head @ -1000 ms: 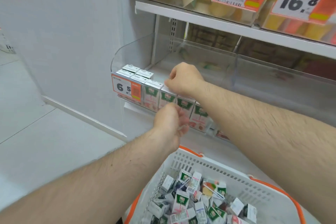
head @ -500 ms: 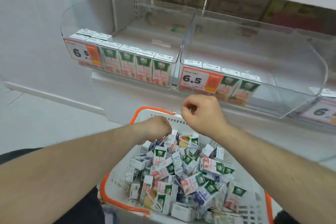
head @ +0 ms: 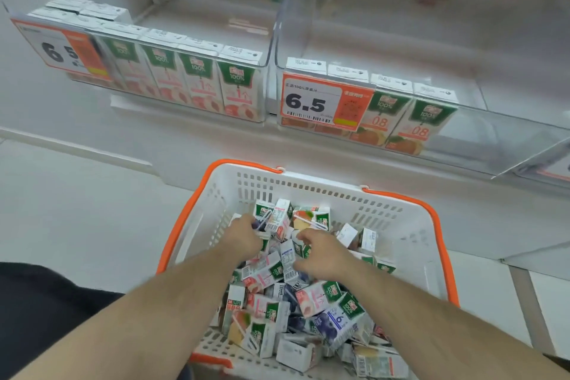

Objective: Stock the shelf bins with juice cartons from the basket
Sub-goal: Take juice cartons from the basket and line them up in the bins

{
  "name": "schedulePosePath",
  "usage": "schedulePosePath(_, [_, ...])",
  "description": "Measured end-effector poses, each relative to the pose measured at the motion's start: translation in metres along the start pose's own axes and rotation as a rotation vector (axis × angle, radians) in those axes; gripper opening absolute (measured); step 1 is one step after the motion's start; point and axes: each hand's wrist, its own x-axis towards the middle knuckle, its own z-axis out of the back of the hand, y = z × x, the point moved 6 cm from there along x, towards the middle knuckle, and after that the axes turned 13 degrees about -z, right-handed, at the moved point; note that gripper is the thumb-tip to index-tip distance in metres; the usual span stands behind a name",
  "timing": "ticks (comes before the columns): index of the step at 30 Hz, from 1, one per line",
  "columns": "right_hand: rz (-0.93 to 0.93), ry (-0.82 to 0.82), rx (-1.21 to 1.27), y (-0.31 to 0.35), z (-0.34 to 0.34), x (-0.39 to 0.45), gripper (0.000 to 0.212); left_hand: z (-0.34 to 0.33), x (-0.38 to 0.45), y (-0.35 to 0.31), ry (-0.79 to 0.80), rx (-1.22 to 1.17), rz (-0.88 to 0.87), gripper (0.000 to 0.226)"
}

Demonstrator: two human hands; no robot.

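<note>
- Down in the basket (head: 398, 227) my left hand (head: 243, 234) and right hand (head: 320, 253) dig into the loose juice cartons (head: 324, 296); whether either grasps one, I cannot tell.
- Beyond, clear shelf bins (head: 271, 40) hold upright carton rows behind 6.5 price tags (head: 320, 102).

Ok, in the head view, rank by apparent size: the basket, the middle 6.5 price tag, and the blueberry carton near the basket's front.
1. basket, by far the largest
2. middle 6.5 price tag
3. blueberry carton

Tag versus carton is unsure: the carton lies nearer the camera.
</note>
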Motion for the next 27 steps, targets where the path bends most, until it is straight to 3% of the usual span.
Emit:
schedulePosePath(2, [0.014,0.088,-0.159,0.001,-0.017,0.009,0.105,-0.012,0.005,0.006,0.031,-0.083,0.004,0.051])
schedulePosePath(4, [0.035,0.115,-0.266,0.002,-0.029,0.017,0.117,-0.019,0.010,0.010,0.031,-0.133,-0.004,0.051])
schedulePosePath(9, [0.067,0.050,-0.290,0.001,-0.028,0.023,0.113,-0.018,0.014,0.020,-0.016,-0.115,-0.016,0.029])
schedulePosePath(12, [0.089,-0.016,-0.303,-0.004,-0.005,0.011,0.110,-0.007,0.007,0.021,-0.073,-0.153,-0.014,0.035])
schedulePosePath(17, [0.112,-0.129,-0.200,-0.005,0.056,-0.037,0.109,0.027,-0.011,-0.016,-0.231,-0.426,-0.059,0.023])
schedulePosePath(20, [0.165,-0.161,-0.152,0.001,0.093,-0.078,0.108,0.046,-0.023,-0.052,-0.295,-0.613,-0.113,0.029])
schedulePosePath(24, [0.232,-0.325,-0.171,0.006,0.134,-0.133,0.103,0.037,-0.040,-0.109,-0.070,-1.040,-0.098,0.037])
schedulePosePath(27, [0.237,-0.411,-0.139,0.004,0.154,-0.166,0.113,0.026,-0.062,-0.147,0.098,-1.115,-0.038,0.019])
